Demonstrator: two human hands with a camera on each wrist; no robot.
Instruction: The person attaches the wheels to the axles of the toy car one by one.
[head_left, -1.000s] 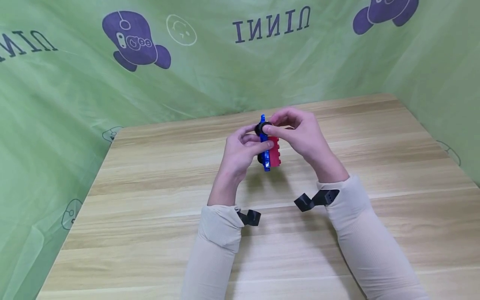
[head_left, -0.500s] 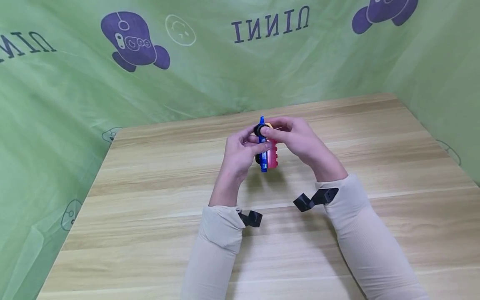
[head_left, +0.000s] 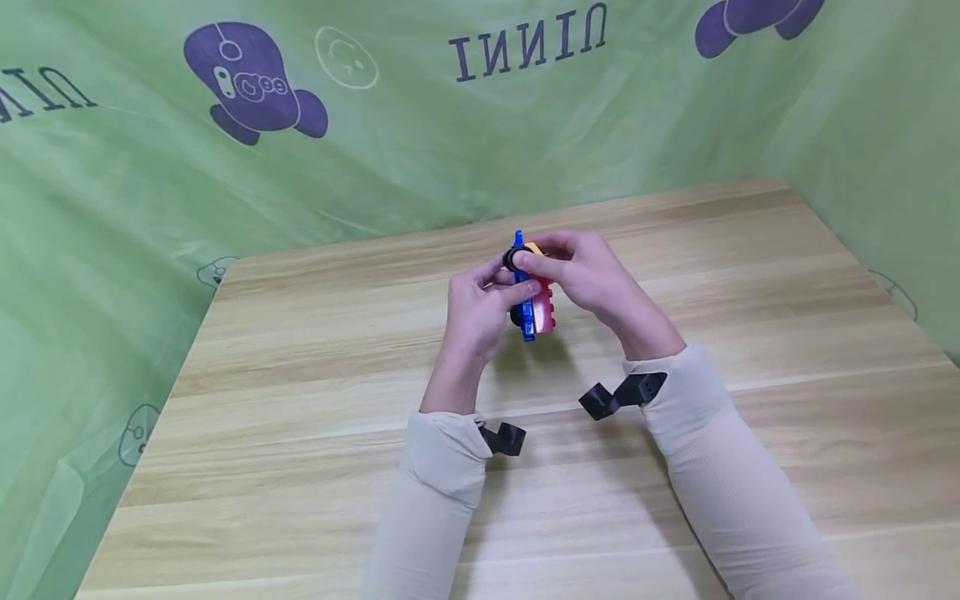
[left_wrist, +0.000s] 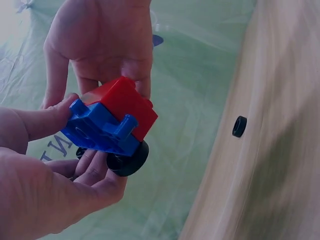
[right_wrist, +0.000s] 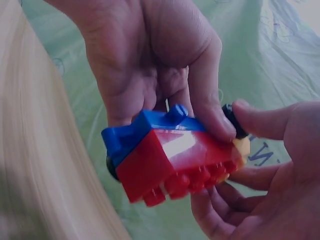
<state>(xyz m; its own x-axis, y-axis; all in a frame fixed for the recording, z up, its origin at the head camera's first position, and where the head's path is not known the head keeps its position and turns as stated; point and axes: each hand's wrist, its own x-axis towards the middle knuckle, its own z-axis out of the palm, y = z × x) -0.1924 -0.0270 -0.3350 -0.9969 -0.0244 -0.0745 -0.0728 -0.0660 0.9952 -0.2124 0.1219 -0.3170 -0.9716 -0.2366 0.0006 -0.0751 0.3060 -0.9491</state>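
Note:
A toy car with a blue base (head_left: 528,323), black wheels and bricks on top is held up off the table by both hands. My left hand (head_left: 476,308) grips the car's blue base, thumb on the near side. The right hand (head_left: 592,271) pinches the far end, its thumb on a black wheel (head_left: 512,257). In the right wrist view, a studded red brick (right_wrist: 200,150) sits against the base, with a yellow brick (right_wrist: 243,149) beyond it. The left wrist view shows another wheel (left_wrist: 136,159) at the opposite end. The right hand's fingers partly hide the yellow brick.
A loose black wheel-like ring (left_wrist: 240,127) lies on the table in the left wrist view. The wooden table (head_left: 300,433) meets a green printed curtain (head_left: 420,150) at its back and sides. Black wrist cameras (head_left: 509,439) hang from both sleeves.
The right hand has lowered slightly and its fingers have closed in around the car's far end, where the yellow brick now shows. The left hand keeps its grip. The head view has shifted a little.

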